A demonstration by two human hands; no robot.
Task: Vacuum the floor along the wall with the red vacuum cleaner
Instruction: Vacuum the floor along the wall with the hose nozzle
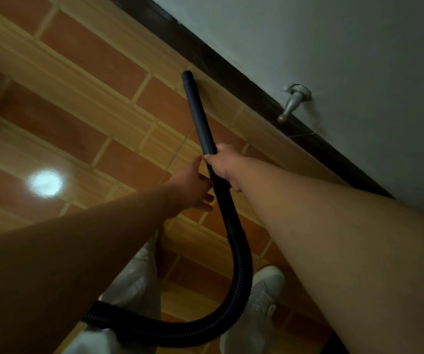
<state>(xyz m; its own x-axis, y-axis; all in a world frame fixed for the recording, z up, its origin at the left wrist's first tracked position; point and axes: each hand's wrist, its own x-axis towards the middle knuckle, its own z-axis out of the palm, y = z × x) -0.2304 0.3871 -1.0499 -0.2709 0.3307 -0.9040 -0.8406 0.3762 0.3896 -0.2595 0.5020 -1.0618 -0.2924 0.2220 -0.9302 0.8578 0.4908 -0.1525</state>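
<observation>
At the near edge of the orange-and-tan tiled floor [103, 98], a pale sneaker [264, 295] stands beside the ribbed black vacuum hose [241, 261]. The right hand [223, 167] curls round the smooth black wand [196, 108]. The left hand [193, 186] is slack-fingered alongside. The wand's tip meets the floor beside the dark skirting board [231, 74]. A metal doorstop [293, 102] juts from the grey wall [333, 47] nearby.

Left of the black tube [198, 111] the tiled floor [85, 98] gives free room. On the right, the dark skirting [231, 80] and the wall [333, 42] close the way. A metal door stopper [293, 102] (low on the wall) sticks out above the skirting. The ribbed hose [241, 264] loops across the floor beside a white shoe [262, 297].
</observation>
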